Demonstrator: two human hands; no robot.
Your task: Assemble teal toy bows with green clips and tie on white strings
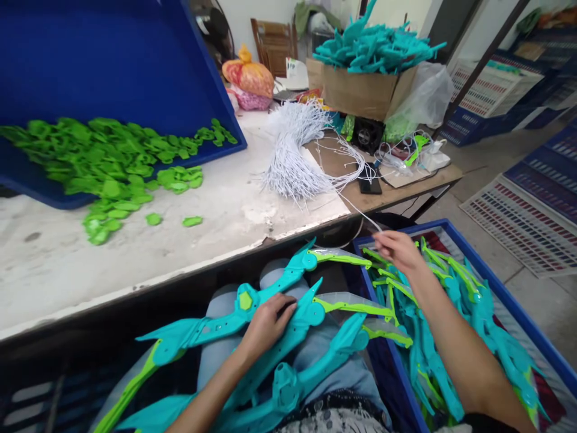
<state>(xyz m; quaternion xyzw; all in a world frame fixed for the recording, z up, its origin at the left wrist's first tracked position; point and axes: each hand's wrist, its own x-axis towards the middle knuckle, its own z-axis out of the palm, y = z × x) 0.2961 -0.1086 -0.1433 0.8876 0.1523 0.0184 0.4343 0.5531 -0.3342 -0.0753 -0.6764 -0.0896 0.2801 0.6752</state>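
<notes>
Several teal plastic toy parts (288,343) with lime-green tips lie across my lap. My left hand (265,325) rests on one of them, fingers curled over its teal body beside a green hexagonal insert (246,300). My right hand (399,251) is raised over the blue crate (532,328) at my right, fingertips pinched on a thin white string (360,213) that runs up to the bundle of white strings (293,159) on the table. The crate holds several more teal and green parts (451,300).
A worn white table (180,240) stands in front. On it a tilted blue bin (112,66) spills small green plastic pieces (112,168). A cardboard box (365,90) piled with teal parts, a phone (370,180) and bags sit at the back. Crates and patterned sheets are on the floor at right.
</notes>
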